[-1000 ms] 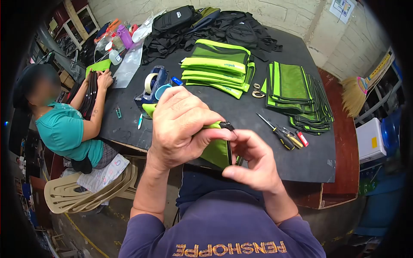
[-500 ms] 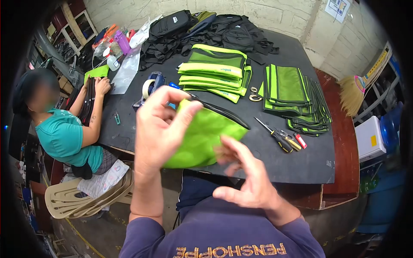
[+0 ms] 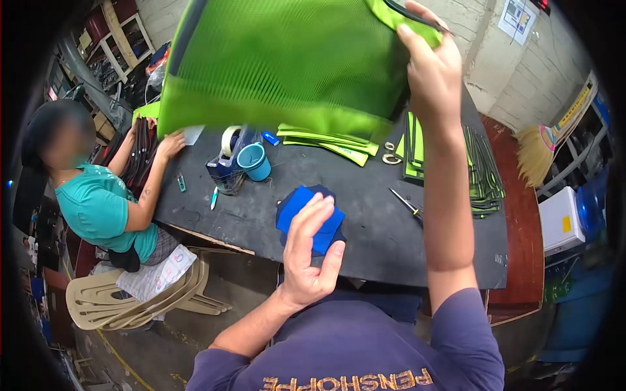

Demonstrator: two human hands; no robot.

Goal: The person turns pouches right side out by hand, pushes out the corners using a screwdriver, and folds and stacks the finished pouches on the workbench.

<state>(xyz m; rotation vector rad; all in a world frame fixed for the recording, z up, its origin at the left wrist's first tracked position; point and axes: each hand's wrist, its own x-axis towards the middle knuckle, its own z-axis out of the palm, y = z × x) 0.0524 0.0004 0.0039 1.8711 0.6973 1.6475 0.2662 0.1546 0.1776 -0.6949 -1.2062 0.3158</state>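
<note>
My right hand (image 3: pixel 435 72) is raised high and grips a corner of a bright green mesh pouch (image 3: pixel 287 58) with dark edging, pinched between thumb and fingers. The pouch spreads leftward across the top of the view, its lower edge blurred. My left hand (image 3: pixel 310 254) is open, fingers stretched out, with nothing held in it. It hovers over or touches a small stack of blue fabric pieces (image 3: pixel 300 208) near the table's front edge; contact is hard to tell. Behind the raised pouch, a stack of green pouches (image 3: pixel 339 144) is partly hidden.
A light-blue cup (image 3: pixel 254 161) and a tape dispenser (image 3: pixel 228 153) stand left of centre on the dark table (image 3: pixel 385 241). More mesh pouches (image 3: pixel 482 169) lie at the right, near a screwdriver (image 3: pixel 405 202). A co-worker (image 3: pixel 98 195) handles dark material at the left.
The green pouch has passed from my left hand to my right, and has been lifted high. My left hand has dropped lower and is open. The blue pieces and cup have come into view.
</note>
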